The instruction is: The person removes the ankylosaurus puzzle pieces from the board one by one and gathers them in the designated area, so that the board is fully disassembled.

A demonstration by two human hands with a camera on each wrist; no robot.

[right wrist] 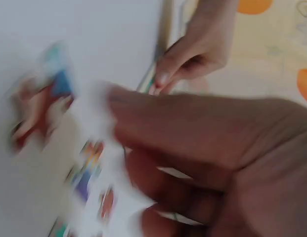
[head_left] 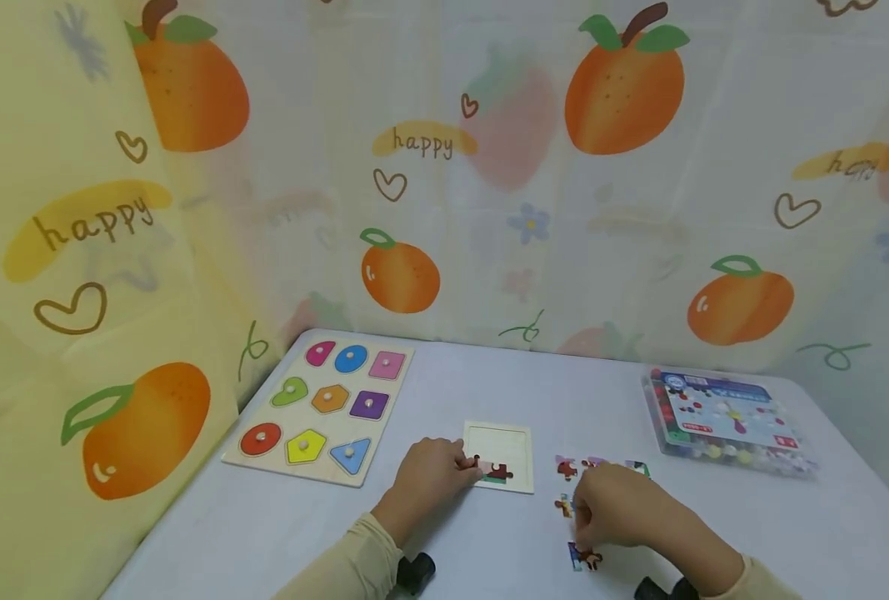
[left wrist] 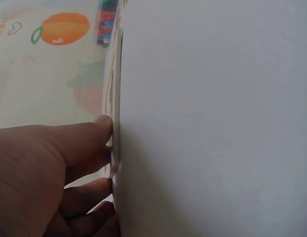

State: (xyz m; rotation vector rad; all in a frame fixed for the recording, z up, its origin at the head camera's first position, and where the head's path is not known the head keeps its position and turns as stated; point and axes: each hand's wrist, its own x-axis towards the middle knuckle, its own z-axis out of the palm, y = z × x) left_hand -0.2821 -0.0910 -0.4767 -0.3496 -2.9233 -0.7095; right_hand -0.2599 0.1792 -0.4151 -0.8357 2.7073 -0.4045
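Observation:
A small square puzzle tray lies in the middle of the table, with joined jigsaw pieces along its near side. My left hand holds the tray's left edge, its thumb over the rim in the left wrist view. Over the loose jigsaw pieces right of the tray is my right hand, fingers bent downward. Just below its fingertips lies one jigsaw piece; in the right wrist view that blurred piece appears apart from the thumb. I see nothing between the right fingers, though they are partly hidden.
A wooden shape board with knobbed, coloured shapes lies at the back left. At the back right is a clear plastic box with a printed label. Several other loose pieces, including a reddish one, lie near my right hand. Printed curtains border the table.

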